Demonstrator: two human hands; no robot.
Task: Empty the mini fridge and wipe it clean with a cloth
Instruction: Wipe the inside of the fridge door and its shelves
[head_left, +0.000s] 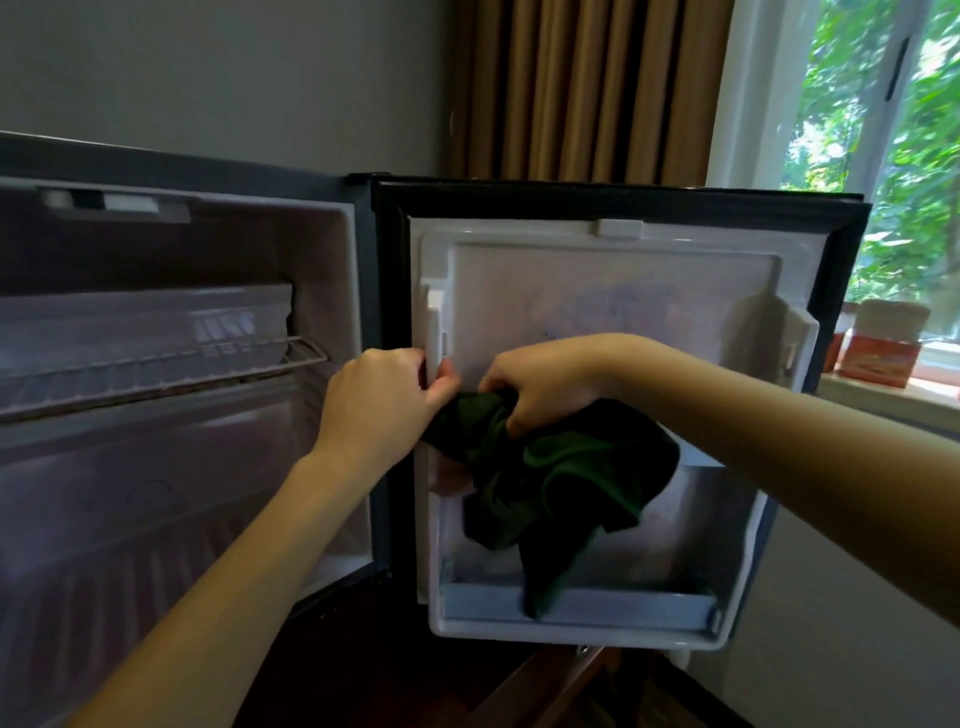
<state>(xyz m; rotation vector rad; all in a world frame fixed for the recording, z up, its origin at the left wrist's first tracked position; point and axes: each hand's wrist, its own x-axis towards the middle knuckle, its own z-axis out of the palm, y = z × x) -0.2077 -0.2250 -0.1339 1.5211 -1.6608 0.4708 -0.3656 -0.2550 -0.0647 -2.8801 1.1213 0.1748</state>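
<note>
The mini fridge (358, 249) stands open, its white inside at the left with a wire shelf (171, 366) and nothing on it. The door (613, 291) is swung open to the right, showing its white inner liner and a bottom door bin (576, 608). My right hand (545, 379) is shut on a dark green cloth (561, 478), bunched against the liner and hanging down into the bin. My left hand (382, 402) grips the liner's left ridge near the hinge side, right beside the cloth.
A brown curtain (582, 88) hangs behind the fridge. A window (883, 171) at the right has a sill holding a red box (878, 358) with a pale container on top. Dark wooden furniture (545, 691) lies below the door.
</note>
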